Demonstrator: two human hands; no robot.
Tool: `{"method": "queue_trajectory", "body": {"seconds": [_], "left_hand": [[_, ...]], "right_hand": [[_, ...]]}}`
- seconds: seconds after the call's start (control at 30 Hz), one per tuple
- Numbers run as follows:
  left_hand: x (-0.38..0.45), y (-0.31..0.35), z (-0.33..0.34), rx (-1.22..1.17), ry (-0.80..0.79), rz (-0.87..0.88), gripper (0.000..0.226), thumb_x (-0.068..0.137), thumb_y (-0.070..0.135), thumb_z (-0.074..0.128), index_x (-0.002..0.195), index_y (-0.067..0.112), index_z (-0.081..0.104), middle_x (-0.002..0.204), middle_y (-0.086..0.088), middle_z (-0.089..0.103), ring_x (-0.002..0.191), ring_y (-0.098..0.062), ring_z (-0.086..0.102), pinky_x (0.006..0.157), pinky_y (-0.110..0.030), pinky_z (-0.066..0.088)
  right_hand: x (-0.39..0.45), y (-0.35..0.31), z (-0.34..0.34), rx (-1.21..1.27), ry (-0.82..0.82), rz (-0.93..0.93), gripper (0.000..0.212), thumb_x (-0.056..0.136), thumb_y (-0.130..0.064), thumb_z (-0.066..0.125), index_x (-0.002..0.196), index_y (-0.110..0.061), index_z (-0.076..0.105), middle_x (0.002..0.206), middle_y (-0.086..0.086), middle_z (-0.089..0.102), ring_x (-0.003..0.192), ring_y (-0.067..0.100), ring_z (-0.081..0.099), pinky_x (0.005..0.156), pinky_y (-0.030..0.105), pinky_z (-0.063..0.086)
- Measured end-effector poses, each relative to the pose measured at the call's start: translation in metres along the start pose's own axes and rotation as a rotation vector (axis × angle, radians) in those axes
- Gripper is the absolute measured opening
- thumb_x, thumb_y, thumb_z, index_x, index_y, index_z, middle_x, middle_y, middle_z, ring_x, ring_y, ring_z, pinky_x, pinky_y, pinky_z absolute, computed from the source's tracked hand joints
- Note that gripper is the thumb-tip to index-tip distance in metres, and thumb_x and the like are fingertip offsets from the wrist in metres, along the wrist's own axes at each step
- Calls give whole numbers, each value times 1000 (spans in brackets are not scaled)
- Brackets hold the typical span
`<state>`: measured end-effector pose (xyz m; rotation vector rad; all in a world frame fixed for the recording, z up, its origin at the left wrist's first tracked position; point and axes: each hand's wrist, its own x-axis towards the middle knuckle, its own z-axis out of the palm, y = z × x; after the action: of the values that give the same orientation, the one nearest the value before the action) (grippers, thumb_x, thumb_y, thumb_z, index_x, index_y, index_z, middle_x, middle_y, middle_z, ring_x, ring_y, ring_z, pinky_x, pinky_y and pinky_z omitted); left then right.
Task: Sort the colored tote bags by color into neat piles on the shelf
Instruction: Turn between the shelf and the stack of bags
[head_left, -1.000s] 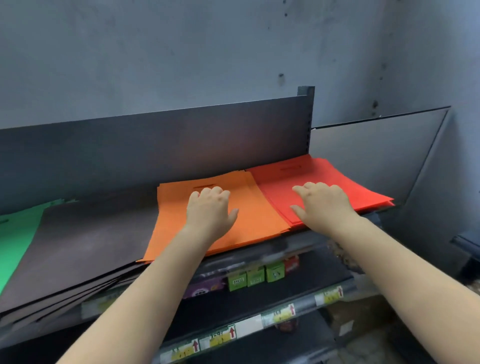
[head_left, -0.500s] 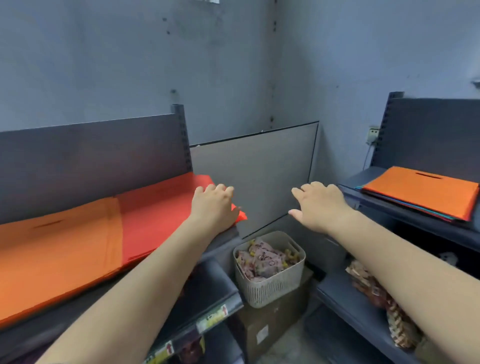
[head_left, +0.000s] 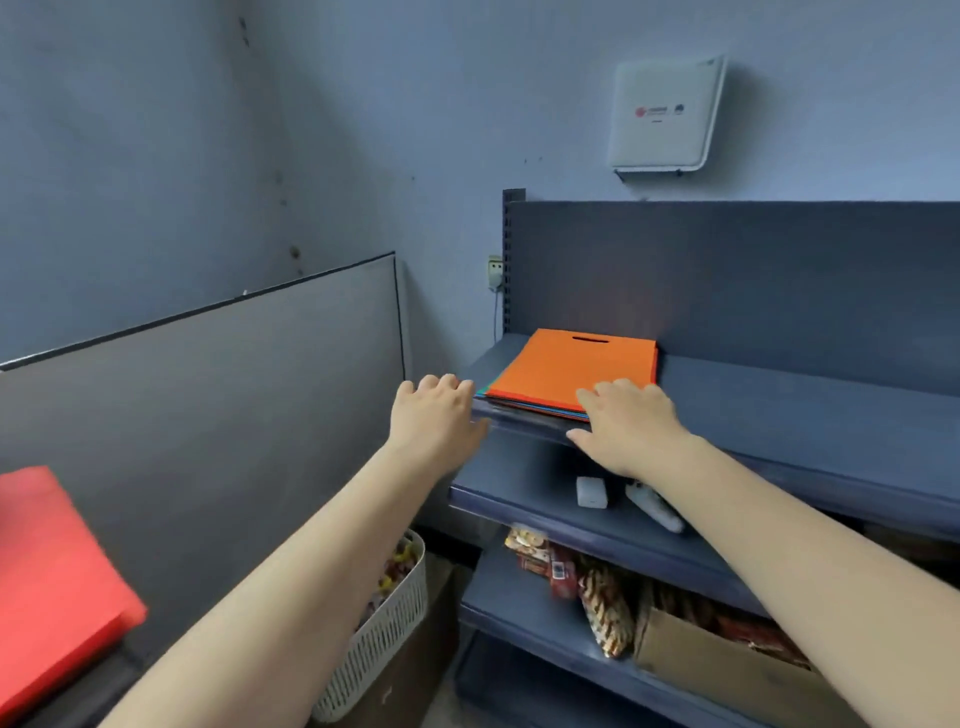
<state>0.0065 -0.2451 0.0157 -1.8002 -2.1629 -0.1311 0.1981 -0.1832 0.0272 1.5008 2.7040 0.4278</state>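
At lower left of the frame lay a red tote pile (head_left: 47, 577). At centre, the left hand (head_left: 439, 421) hovered open, fingers relaxed, holding nothing. Right of centre, the right hand (head_left: 626, 423) was open over the near corner of the orange-topped tote stack (head_left: 571, 371); contact could not be confirmed. The stack lay on the blue shelf (head_left: 779, 400), right of centre.
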Motion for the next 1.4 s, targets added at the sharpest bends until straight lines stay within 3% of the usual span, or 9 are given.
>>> {"method": "queue_trajectory", "body": {"seconds": [0.3,0.53,0.73,0.87,1.0,1.1,1.2,1.3,1.4], "left_hand": [[136,37,76,-79,-87,202,49,97,52,36,132,19,46,133,0,51,124,-24,45,97,-36,33],[204,52,131,-170,-221,294,47,96,49,37,130,18,48,132,-2,51,124,-26,44,100,-36,33],[221,59,160,-337,-281,349,47,95,51,39,126,20,53,127,-3,54,121,-25,46,99,-35,39],[222,62,164,-408,-261,436,48,95,50,41,133,22,49,132,-1,54,125,-22,43,103,-34,36],[222,66,163,-473,-248,527,44,97,43,44,134,20,50,134,-1,55,127,-22,43,102,-31,36],[225,63,163,-500,-214,420,43,95,46,45,127,20,56,128,-1,59,120,-24,48,96,-32,40],[227,51,163,-386,-132,166,56,84,62,40,111,18,62,113,-3,61,111,-27,51,86,-33,42],[227,34,164,-276,-193,-30,57,82,64,56,111,14,59,114,-8,57,112,-30,50,89,-38,41],[231,22,165,-331,-262,-167,52,77,61,65,93,11,57,109,-12,61,104,-33,56,82,-38,43]], "right_hand": [[78,63,54,28,-116,229,50,100,-47,32,136,-14,42,133,7,49,123,27,44,97,41,38],[128,90,105,299,-161,469,51,98,-46,41,132,-10,47,130,9,47,120,27,46,94,40,44],[143,108,138,575,-194,675,44,91,-48,57,107,-7,59,109,6,60,105,27,57,78,32,46],[145,121,147,684,-51,782,38,85,-39,69,98,-5,61,96,5,61,98,27,59,71,32,44],[147,131,149,721,60,807,34,85,-27,71,68,-8,50,72,4,50,74,23,48,54,29,31],[145,138,152,711,140,801,26,88,-22,68,82,3,60,86,17,58,86,28,52,65,33,37],[135,148,156,746,288,807,17,91,-15,62,95,1,63,98,14,63,93,30,54,67,30,33],[123,157,161,836,427,814,14,92,-8,57,99,0,66,100,14,67,97,30,59,69,28,34],[115,164,166,977,512,817,25,93,-7,57,115,-1,66,115,13,67,110,30,59,89,35,47]]}}
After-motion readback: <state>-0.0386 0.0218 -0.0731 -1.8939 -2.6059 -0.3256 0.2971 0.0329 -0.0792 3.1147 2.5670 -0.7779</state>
